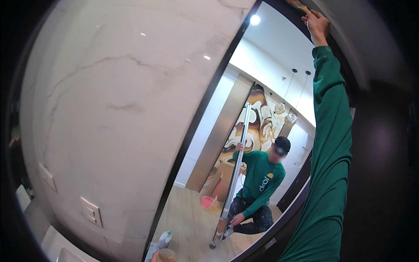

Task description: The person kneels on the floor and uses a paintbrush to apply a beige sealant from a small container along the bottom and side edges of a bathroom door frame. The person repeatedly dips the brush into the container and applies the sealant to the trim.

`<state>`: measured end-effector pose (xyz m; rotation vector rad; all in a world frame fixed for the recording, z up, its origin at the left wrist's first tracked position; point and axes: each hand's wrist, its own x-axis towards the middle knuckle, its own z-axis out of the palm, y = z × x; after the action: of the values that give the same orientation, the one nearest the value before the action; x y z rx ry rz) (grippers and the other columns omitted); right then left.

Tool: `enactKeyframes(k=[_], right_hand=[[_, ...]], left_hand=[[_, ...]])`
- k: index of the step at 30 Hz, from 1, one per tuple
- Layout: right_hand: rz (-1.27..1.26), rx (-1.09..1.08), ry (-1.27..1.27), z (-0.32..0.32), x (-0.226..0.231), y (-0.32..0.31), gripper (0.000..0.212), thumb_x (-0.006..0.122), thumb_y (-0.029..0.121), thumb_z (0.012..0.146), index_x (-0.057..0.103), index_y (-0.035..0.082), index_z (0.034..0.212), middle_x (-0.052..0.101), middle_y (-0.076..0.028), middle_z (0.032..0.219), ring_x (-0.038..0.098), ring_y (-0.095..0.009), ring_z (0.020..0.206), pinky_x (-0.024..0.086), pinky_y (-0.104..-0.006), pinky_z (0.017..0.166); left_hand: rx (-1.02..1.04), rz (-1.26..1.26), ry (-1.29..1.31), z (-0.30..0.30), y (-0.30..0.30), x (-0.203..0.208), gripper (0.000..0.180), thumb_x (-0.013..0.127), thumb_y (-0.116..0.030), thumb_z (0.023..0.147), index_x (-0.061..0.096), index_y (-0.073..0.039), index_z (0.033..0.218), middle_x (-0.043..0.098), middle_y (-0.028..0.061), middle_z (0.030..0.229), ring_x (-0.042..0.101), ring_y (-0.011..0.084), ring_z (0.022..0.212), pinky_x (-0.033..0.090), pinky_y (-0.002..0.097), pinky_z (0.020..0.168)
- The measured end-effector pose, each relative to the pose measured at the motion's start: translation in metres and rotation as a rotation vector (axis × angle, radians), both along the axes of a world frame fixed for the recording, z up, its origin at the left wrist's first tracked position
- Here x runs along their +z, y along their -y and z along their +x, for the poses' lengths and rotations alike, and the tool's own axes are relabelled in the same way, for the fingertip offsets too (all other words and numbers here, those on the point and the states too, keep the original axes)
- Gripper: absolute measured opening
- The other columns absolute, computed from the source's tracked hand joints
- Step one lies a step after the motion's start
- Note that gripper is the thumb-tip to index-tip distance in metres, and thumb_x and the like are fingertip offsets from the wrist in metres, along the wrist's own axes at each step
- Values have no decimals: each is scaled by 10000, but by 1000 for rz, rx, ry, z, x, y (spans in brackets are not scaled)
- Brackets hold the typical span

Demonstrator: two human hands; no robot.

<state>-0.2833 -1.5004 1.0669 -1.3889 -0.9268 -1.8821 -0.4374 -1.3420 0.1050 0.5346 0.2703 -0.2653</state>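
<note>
Brushwork, I'd judge, high on the dark door frame (213, 87).
At the frame's top right, the right hand (318, 26) pinches a brush (299, 5); near its lower left, the left hand (153, 256) shows fingertips by a tub (167, 256), grip unclear. Next seems to call for steady overhead reach.

White lamp (255, 19) glares in mirror (279, 52), left of right grip (317, 27). Small glints on marble wall (122, 148), farther left. Dim below and right of grip. Fisheye bends edges; rim black.
</note>
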Motion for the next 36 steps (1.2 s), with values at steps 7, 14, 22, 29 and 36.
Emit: enactKeyframes(k=[7,14,22,29,36], right_hand=[[149,-49,-115,9,-18,100,332,649,94,934,640,-70,1223,732,-140,922,739,-175,788,582,-246,706],[107,222,112,4,-178,168,210,674,125,933,703,-45,1054,740,-98,799,694,-142,672,544,-265,642],[352,756,-788,-60,-527,178,325,685,54,900,646,-83,1192,674,-117,885,632,-188,714,517,-299,646],[138,757,-1414,-121,-638,198,306,641,148,982,650,-92,1172,707,-154,821,694,-190,591,547,-263,531],[150,600,-1658,-159,-647,187,297,646,225,992,687,-69,994,700,-108,718,643,-138,500,476,-232,453]], left_hand=[[40,-177,26,-13,9,13,506,556,-464,933,521,-176,1348,614,50,1234,585,231,1097,495,443,869],[15,447,342,-15,14,45,498,488,-520,1008,518,-123,1306,613,54,1047,601,218,911,521,386,750],[-337,-64,-10,45,42,79,787,371,-758,895,596,-37,1114,628,178,896,607,309,772,490,401,676],[-408,-26,65,69,80,141,739,356,-726,926,598,-58,1129,639,173,905,615,291,750,495,381,635],[-481,-18,69,66,95,169,723,393,-715,942,593,-54,1159,666,157,938,650,279,756,537,380,653]])
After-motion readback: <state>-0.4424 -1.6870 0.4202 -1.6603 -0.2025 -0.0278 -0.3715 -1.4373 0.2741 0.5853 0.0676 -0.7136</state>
